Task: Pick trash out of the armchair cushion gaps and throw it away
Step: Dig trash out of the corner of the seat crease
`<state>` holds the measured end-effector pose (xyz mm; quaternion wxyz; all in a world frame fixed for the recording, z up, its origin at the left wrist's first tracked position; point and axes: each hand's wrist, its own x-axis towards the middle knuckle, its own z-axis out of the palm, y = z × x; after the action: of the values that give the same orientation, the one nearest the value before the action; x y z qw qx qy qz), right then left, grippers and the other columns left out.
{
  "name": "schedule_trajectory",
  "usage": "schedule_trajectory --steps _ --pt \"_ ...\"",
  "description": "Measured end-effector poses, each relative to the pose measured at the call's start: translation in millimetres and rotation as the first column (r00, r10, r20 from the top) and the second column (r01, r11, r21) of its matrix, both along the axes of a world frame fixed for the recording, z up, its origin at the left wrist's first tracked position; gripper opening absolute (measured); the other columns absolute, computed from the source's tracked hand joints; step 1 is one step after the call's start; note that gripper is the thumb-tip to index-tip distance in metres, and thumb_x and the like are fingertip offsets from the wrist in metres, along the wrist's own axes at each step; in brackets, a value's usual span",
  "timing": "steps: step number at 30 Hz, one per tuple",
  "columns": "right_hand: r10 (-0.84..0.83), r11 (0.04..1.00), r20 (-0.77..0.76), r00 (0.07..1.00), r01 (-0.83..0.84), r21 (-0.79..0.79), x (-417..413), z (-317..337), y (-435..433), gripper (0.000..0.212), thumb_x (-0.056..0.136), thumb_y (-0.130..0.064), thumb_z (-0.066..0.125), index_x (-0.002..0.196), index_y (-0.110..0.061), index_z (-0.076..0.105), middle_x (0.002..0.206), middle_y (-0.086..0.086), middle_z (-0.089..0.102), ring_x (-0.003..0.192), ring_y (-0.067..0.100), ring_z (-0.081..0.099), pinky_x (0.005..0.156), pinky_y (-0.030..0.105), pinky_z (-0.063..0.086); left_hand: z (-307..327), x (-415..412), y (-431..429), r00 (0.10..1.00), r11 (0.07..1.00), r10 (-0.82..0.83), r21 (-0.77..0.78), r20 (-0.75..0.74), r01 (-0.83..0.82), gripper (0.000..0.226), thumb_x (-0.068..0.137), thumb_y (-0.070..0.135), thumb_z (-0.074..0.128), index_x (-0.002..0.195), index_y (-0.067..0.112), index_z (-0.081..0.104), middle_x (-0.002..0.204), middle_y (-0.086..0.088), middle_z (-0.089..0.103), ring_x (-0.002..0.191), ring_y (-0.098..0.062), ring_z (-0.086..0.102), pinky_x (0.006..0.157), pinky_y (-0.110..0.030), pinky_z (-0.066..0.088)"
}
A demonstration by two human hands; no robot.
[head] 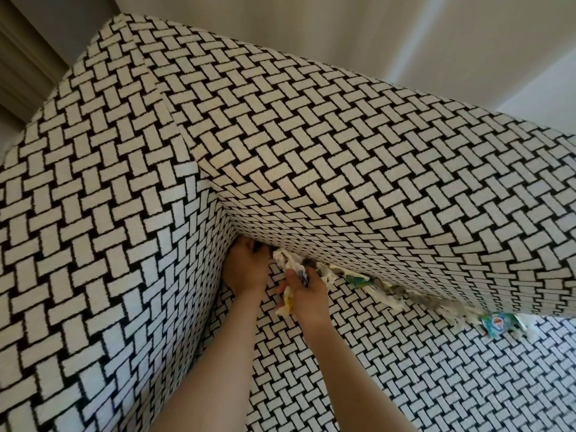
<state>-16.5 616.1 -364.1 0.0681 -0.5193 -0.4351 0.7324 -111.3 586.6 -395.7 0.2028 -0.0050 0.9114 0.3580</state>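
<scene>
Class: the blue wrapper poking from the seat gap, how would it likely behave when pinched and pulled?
The blue wrapper looks thin and crinkled, so probably floppy and very light. Its shiny surface may slip between fingertips. It sits wedged among wads in the gap, so it might drag neighbours out.

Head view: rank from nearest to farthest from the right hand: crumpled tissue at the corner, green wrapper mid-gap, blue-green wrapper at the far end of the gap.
From the right hand:
1. Crumpled tissue, just above its fingers, beside the left hand.
2. Green wrapper, mid-gap, to its right.
3. Blue-green wrapper, far right end, under the back cushion.
</scene>
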Motion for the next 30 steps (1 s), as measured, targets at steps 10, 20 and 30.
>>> schedule_trajectory --steps 10,20,30 --pt "-0.120 0.982 -0.051 0.991 0.111 -0.151 -1 1 2 0.023 0.098 -0.024 0.042 0.116 -0.010 0.047 0.048 0.000 0.063 0.042 0.014 0.062 0.048 0.022 0.050 1 -6 -17 0.990 0.979 -0.139 0.157 0.028 0.133 0.035 0.088 0.009 0.055 0.063 0.020 0.033 0.061 0.007 0.037 0.066 -0.017 0.038 0.054 -0.018 0.029" --pt "-0.160 0.985 0.016 0.987 0.160 -0.056 0 -4 -4 0.019 0.096 -0.021 0.043 0.094 -0.010 0.058 0.066 0.010 0.066 0.053 0.021 0.063 0.055 0.029 0.053 11 -6 -19 0.961 0.961 -0.276 0.037 0.018 0.275 0.013 0.092 0.017 0.053 0.096 0.005 0.051 0.089 -0.008 0.060 0.084 -0.022 0.056 0.066 -0.021 0.035" --pt "-0.037 0.996 0.059 0.998 0.032 0.085 -6 -4 -5 0.019 0.094 -0.006 0.046 0.105 -0.019 0.057 0.112 0.008 0.056 0.091 0.017 0.051 0.068 0.022 0.047 13 -4 -16 0.908 0.905 -0.403 -0.097 0.115 0.414 0.039 0.088 0.006 0.049 0.127 0.010 0.045 0.120 -0.010 0.060 0.108 -0.027 0.057 0.089 -0.036 0.049"
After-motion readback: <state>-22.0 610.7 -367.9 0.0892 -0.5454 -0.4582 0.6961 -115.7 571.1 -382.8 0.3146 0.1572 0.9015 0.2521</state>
